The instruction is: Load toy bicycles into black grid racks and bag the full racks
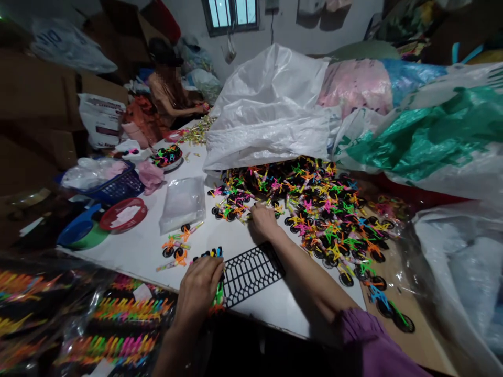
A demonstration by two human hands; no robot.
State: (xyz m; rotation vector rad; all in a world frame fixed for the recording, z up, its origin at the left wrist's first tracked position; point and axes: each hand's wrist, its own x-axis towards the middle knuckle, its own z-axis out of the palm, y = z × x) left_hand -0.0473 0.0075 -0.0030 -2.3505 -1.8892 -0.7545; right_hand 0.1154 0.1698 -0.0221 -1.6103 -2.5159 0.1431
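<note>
My left hand lies curled over the left end of a black plastic rack with rows of slots. Small colourful toy wheels and frames poke out around its fingers; the palm side is hidden. Stretched forward, my right hand has its fingers pressed together at the near edge of a heap of toy bicycles with black wheels. What its fingertips pinch is too small and covered to make out. A few loose toy bicycles with small tubes lie left of the rack on the white table.
Clear plastic sleeves, a red dish and a blue basket stand on the left. Packed bags of toys lie front left. Behind the heap rises a large white sack. Another person sits at the far end.
</note>
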